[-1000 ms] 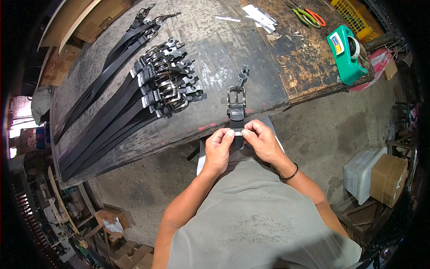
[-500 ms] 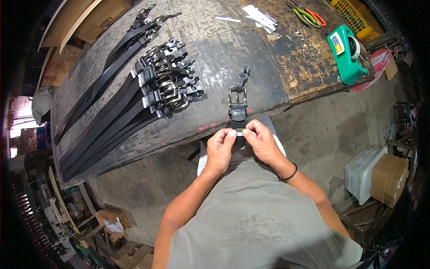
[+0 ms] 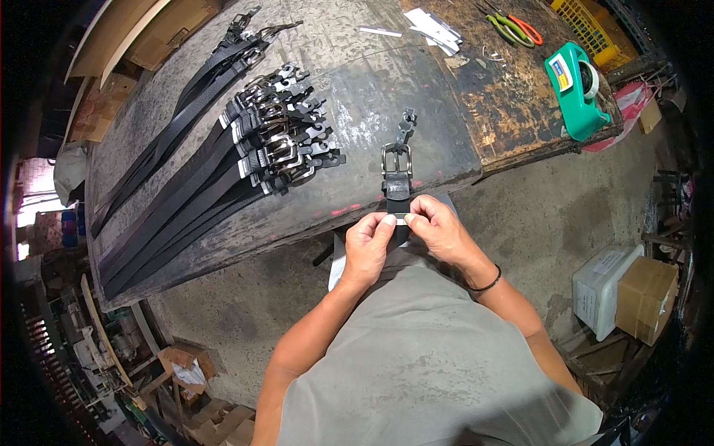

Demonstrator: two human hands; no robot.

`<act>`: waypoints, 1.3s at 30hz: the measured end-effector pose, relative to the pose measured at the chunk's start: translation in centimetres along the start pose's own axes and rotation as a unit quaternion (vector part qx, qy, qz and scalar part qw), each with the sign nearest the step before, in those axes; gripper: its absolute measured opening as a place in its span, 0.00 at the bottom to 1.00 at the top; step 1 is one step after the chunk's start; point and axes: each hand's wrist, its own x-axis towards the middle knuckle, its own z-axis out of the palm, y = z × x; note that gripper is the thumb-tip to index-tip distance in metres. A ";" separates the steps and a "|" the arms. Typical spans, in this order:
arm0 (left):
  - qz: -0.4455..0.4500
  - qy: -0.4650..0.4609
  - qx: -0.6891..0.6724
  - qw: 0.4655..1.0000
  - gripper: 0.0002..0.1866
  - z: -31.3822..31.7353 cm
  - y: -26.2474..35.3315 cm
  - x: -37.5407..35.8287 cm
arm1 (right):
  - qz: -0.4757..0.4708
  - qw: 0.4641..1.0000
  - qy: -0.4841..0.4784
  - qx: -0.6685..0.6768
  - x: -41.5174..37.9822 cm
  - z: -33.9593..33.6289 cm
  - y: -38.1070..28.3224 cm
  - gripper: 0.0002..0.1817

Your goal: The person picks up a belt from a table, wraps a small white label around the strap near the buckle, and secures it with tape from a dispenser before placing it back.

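Observation:
A black belt (image 3: 399, 186) lies over the table's front edge, its metal buckle (image 3: 396, 159) on the table and a black plastic hook (image 3: 407, 125) beyond it. A narrow white strip (image 3: 400, 219) crosses the belt below the buckle. My left hand (image 3: 370, 239) pinches the belt and strip from the left, thumb on top. From the right, my right hand (image 3: 439, 230) pinches the same spot, the two thumbs close together. The fingers under the belt are partly hidden. To the left lies a pile of black belts (image 3: 201, 167) with buckles and hooks bunched together.
Further back lie more black belts (image 3: 182, 111). White paper strips (image 3: 435, 31), green-handled pliers (image 3: 509, 31) and a green tape dispenser (image 3: 574, 93) are on the table (image 3: 364, 82). A plastic box (image 3: 601, 290) and a carton (image 3: 645, 299) stand at right.
My fingers keep hold of the belt at the white strip, with only a slight shift of the thumbs. The piles and tools stay where they were.

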 end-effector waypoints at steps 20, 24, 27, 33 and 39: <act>0.023 0.015 0.025 0.999 0.08 0.6 0.0 0.2 | 0.013 0.999 -0.047 0.004 0.3 -0.7 -0.6 0.11; 0.022 0.019 0.032 0.999 0.07 0.6 -0.1 0.2 | 0.022 0.999 -0.049 0.007 0.3 -0.7 -0.7 0.11; 0.034 0.022 0.041 0.998 0.07 0.4 -0.7 0.5 | 0.027 0.998 -0.051 -0.007 0.4 -0.8 -0.8 0.11; 0.051 0.022 0.084 0.995 0.07 0.5 -0.6 0.3 | 0.002 0.998 -0.044 -0.044 0.4 -0.7 -0.8 0.10; 0.050 0.030 0.090 0.994 0.06 0.6 -0.9 0.3 | 0.019 0.999 0.006 -0.046 0.5 0.0 0.0 0.13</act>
